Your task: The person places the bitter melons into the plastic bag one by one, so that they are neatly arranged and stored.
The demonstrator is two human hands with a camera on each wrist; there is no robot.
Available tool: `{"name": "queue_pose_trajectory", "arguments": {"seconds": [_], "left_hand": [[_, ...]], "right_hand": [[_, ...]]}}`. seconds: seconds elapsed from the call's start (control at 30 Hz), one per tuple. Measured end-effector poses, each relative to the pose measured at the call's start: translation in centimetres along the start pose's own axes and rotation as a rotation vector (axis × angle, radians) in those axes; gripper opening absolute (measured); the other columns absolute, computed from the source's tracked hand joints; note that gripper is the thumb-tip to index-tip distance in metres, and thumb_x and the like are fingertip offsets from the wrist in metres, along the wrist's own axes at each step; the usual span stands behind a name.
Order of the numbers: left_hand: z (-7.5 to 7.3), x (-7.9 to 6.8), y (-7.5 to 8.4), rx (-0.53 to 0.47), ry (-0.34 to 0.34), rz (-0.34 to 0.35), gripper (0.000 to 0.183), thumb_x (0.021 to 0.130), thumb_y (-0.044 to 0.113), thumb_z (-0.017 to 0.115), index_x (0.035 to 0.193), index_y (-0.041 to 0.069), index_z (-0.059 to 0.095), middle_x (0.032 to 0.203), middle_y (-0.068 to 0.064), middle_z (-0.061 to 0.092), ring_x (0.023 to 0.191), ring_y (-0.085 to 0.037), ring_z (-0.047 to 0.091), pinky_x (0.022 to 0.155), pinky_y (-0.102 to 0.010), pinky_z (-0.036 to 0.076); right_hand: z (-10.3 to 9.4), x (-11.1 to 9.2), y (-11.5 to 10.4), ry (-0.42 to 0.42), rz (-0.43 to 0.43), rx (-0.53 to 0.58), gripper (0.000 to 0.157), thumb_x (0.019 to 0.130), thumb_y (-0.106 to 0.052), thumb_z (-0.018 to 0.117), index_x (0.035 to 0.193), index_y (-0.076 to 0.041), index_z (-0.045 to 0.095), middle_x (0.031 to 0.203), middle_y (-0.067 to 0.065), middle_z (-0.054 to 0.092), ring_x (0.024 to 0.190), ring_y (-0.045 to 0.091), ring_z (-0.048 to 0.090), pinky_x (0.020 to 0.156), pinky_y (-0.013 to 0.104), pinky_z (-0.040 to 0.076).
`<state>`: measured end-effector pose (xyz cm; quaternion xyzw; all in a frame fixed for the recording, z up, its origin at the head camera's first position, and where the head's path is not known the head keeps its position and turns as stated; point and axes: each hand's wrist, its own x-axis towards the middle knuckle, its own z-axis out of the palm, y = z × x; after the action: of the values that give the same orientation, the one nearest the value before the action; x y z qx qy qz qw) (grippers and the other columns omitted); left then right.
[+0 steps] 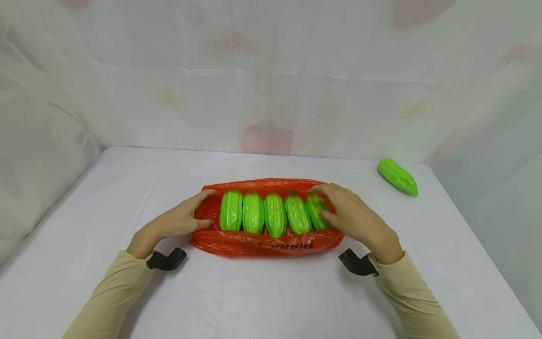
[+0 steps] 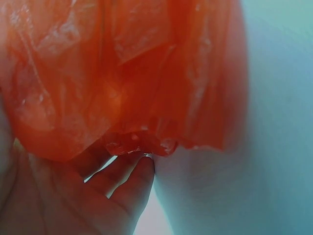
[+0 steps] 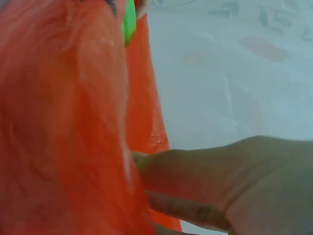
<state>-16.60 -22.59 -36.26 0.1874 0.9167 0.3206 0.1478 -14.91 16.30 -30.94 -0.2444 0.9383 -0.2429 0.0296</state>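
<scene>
Five glossy green ridged gourds (image 1: 275, 216) stand side by side in the wide mouth of a red plastic bag (image 1: 267, 247). At the bag's left end is my left hand (image 1: 175, 219), thumb and fingers spread apart over its edge. In the left wrist view the bag (image 2: 146, 73) covers part of the fingers (image 2: 134, 186). My right hand (image 1: 355, 219) reaches into the right end, thumb and fingertips about the rightmost gourd (image 1: 315, 209), which is slightly blurred. In the right wrist view the front wall of the bag (image 3: 63, 122) hides the thumb's tip.
One more green gourd (image 1: 398, 176) lies at the back right of the white table (image 1: 262, 296). Pale patterned sheets (image 1: 271, 108) rise behind the table and at both sides. A black wrist mount (image 1: 167, 260) sits at each cuff.
</scene>
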Motion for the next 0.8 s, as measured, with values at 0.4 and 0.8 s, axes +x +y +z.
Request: {"name": "queue_pose_trajectory", "arguments": {"seconds": [0.4,0.8], "left_hand": [[0.0,0.0,0.1,-0.002,0.0,-0.005,0.071,0.09,0.014,0.062,0.152,0.005,0.028,0.145,-0.023,0.046,0.132,-0.042,0.045,0.108,-0.065,0.036],[0.0,0.0,0.1,-0.005,-0.001,-0.002,0.071,0.089,0.014,0.063,0.151,0.005,0.029,0.146,-0.022,0.046,0.133,-0.042,0.044,0.108,-0.066,0.035]], "right_hand": [[-1.5,-0.4,0.2,0.022,-0.018,0.039,0.045,0.091,-0.012,0.07,0.133,-0.001,0.056,0.129,0.014,0.064,0.114,0.033,0.062,0.098,0.05,0.05],[-3.1,-1.1,0.6,0.052,-0.014,0.101,0.041,0.094,-0.014,0.067,0.133,-0.005,0.057,0.129,0.012,0.063,0.113,0.031,0.062,0.094,0.051,0.051]]}}
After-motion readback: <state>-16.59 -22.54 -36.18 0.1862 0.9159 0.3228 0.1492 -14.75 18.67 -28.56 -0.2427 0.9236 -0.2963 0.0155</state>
